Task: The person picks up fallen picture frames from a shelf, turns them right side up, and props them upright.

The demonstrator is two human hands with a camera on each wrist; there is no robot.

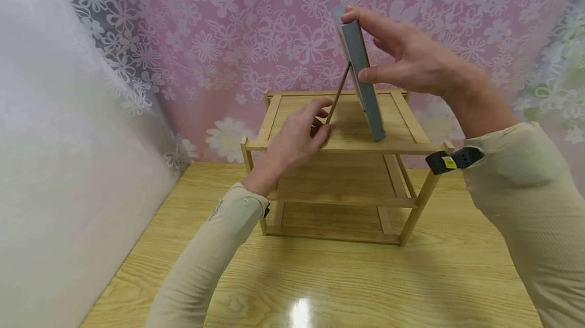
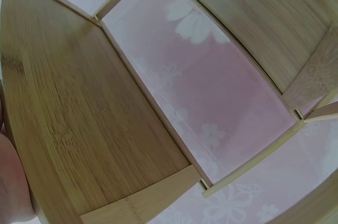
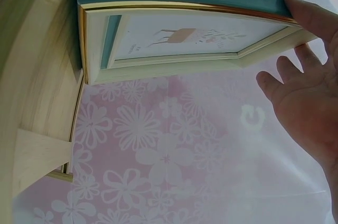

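A picture frame (image 1: pixel 364 79) with a blue-grey outer edge stands tilted on the upper shelf of a wooden rack, its lower edge near the front rail. At its top corner my right hand (image 1: pixel 407 56) grips it, thumb on the side edge and a finger over the top. A gold line, cream inner border and printed picture (image 3: pixel 179 42) show in the right wrist view. From the back of the frame a thin support leg (image 1: pixel 339 92) slants down to the shelf. The fingers and thumb of my left hand (image 1: pixel 299 132) curl at this leg's lower end.
The three-tier wooden rack (image 1: pixel 347 199) stands on a wood-grain surface (image 1: pixel 320 272). Behind it hangs a pink flowered curtain (image 1: pixel 228 54). White cloth (image 1: pixel 68 140) closes off the left side.
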